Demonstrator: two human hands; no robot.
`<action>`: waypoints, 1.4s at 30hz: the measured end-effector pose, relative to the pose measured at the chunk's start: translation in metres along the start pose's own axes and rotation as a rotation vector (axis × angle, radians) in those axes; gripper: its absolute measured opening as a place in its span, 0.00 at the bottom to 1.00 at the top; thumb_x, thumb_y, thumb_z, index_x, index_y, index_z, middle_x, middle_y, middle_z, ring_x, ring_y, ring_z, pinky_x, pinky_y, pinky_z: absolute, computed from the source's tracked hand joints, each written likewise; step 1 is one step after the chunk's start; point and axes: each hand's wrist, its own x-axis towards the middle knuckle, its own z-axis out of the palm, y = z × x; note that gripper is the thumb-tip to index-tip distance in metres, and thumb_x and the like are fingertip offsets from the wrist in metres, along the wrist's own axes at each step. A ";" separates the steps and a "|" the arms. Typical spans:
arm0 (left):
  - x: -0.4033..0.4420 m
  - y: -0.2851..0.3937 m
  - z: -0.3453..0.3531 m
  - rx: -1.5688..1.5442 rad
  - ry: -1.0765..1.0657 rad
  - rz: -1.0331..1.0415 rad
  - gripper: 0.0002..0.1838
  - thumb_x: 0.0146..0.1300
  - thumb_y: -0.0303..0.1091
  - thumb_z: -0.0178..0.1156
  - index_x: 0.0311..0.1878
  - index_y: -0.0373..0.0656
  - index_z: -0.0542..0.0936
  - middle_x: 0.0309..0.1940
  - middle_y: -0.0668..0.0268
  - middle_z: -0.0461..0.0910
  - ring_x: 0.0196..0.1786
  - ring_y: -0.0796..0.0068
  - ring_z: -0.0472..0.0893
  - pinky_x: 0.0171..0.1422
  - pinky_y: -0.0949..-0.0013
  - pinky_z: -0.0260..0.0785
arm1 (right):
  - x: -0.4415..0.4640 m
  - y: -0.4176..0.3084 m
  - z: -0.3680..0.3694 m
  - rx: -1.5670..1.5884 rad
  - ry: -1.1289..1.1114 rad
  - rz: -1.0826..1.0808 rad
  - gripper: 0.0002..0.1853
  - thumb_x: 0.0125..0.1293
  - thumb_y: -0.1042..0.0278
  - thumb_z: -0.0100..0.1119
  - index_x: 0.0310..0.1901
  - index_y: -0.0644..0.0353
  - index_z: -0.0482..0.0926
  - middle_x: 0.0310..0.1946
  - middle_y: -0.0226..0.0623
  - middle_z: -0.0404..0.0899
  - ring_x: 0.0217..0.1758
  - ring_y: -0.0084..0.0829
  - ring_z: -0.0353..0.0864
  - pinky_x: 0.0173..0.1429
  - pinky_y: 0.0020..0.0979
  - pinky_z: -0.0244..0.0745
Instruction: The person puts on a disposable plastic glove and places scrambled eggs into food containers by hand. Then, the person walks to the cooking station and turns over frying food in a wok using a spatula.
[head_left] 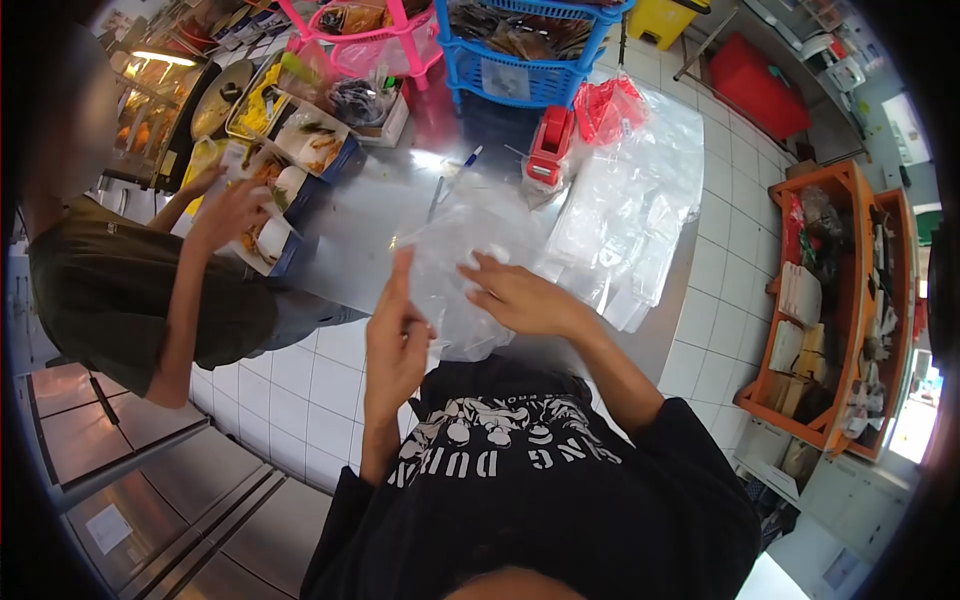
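Observation:
A clear plastic bag lies crumpled at the near edge of the metal table, in front of my body. My left hand is at its left side, index finger pointing up and the other fingers curled against the plastic. Over the bag's right part, my right hand rests with its fingers apart, touching the film. Beyond the bag lie a blue-and-white pen and a thin grey stick. To the right is a spread stack of clear plastic bags.
A red tape dispenser and red plastic packet stand behind the stack. Blue and pink racks are at the back. At left, a co-worker's hands are over food boxes. An orange shelf stands right.

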 end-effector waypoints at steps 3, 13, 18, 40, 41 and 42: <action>-0.003 -0.005 -0.010 -0.126 0.135 -0.064 0.46 0.43 0.12 0.38 0.73 0.43 0.52 0.71 0.56 0.55 0.24 0.86 0.68 0.28 0.81 0.65 | -0.013 0.019 -0.098 0.684 -0.267 0.004 0.18 0.64 0.66 0.51 0.54 0.65 0.73 0.48 0.52 0.77 0.47 0.43 0.81 0.53 0.37 0.74; -0.018 0.015 -0.014 -0.241 0.230 -0.196 0.34 0.52 0.15 0.49 0.67 0.40 0.65 0.61 0.56 0.70 0.29 0.82 0.73 0.33 0.78 0.68 | 0.133 0.338 -0.137 -0.244 0.921 0.556 0.28 0.54 0.66 0.58 0.59 0.58 0.69 0.51 0.54 0.75 0.52 0.52 0.77 0.53 0.45 0.74; -0.017 0.003 -0.010 0.051 0.462 -0.152 0.11 0.59 0.23 0.58 0.46 0.36 0.80 0.42 0.63 0.79 0.40 0.76 0.74 0.52 0.71 0.65 | 0.138 0.330 -0.139 -0.332 0.705 0.666 0.25 0.58 0.73 0.50 0.59 0.50 0.70 0.50 0.54 0.75 0.52 0.54 0.76 0.53 0.48 0.73; 0.054 0.009 0.074 -0.766 0.014 -0.224 0.20 0.65 0.40 0.59 0.53 0.34 0.75 0.40 0.69 0.80 0.38 0.83 0.77 0.44 0.78 0.68 | -0.110 0.040 -0.020 1.938 0.735 0.011 0.23 0.69 0.62 0.43 0.62 0.63 0.64 0.56 0.44 0.71 0.58 0.40 0.71 0.61 0.39 0.68; 0.054 0.002 0.072 -0.833 0.010 -0.217 0.13 0.65 0.32 0.58 0.48 0.33 0.78 0.42 0.66 0.81 0.40 0.85 0.77 0.45 0.76 0.70 | -0.115 0.031 -0.032 1.244 0.754 0.358 0.22 0.67 0.67 0.45 0.62 0.64 0.64 0.56 0.44 0.71 0.57 0.38 0.71 0.61 0.36 0.67; 0.052 0.001 0.068 -0.828 0.021 -0.228 0.13 0.65 0.32 0.58 0.48 0.33 0.78 0.42 0.66 0.81 0.40 0.85 0.77 0.45 0.76 0.70 | -0.121 0.029 -0.039 0.526 0.698 0.621 0.23 0.65 0.73 0.48 0.62 0.65 0.64 0.55 0.43 0.71 0.57 0.36 0.71 0.61 0.34 0.67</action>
